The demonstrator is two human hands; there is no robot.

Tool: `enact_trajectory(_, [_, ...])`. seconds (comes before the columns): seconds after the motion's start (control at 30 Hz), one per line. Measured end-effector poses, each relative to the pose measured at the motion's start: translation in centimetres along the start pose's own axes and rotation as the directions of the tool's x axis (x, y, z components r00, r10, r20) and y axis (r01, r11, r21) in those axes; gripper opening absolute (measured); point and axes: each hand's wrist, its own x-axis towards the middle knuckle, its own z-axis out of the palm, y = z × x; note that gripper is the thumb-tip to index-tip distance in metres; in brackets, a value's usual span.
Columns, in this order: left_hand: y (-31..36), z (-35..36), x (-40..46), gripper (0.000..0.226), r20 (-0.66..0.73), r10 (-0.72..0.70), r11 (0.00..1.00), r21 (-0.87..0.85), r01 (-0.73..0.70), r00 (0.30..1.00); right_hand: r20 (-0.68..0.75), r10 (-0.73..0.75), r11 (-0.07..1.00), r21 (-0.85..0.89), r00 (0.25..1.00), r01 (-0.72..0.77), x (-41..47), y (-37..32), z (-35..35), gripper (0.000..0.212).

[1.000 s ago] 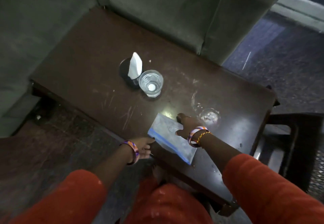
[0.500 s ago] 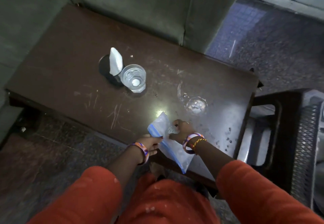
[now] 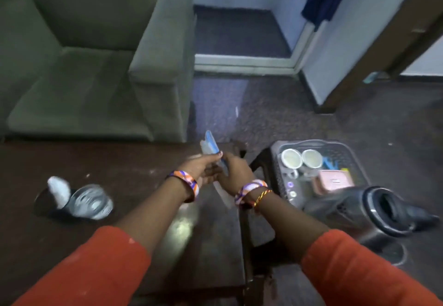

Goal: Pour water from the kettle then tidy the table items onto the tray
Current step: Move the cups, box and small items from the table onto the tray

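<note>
Now both hands at frame centre: left hand (image 3: 203, 165) and right hand (image 3: 233, 174) pinch blue-edged plastic pouch (image 3: 211, 146) together, long axis upright. Tray (image 3: 354, 159) lies right of grip, right hand nearer. Glass (image 3: 90, 201) remains lower left on table (image 3: 119, 162).
</note>
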Motion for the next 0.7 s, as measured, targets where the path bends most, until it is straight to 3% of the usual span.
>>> enact_trajectory(0.13, [4.5, 8.8, -0.3, 0.01, 0.274, 0.045, 0.99, 0.117, -0.08, 0.961, -0.196, 0.056, 0.994, -0.081, 0.979, -0.073, 0.1, 2.7, -11.6, 0.042])
enact_trajectory(0.27, [5.6, 17.8, 0.0, 0.009, 0.39, 0.035, 0.961, 0.24, -0.138, 0.92, -0.317, 0.126, 0.974, -0.139, 0.94, -0.178, -1.5, 7.3, -21.5, 0.049])
enact_trajectory(0.47, [2.3, 27.4, 3.1, 0.014, 0.395, -0.097, 0.891, 0.443, -0.097, 0.914, -0.323, 0.318, 0.93, -0.077, 0.891, -0.36, -3.5, 17.9, -29.0, 0.039])
enact_trajectory(0.7, [-2.6, 31.1, 7.5, 0.017, 0.26, -0.199, 0.815, 0.579, 0.012, 0.945, -0.182, 0.494, 0.86, -0.037, 0.85, -0.508, -3.1, 28.9, -25.4, 0.033])
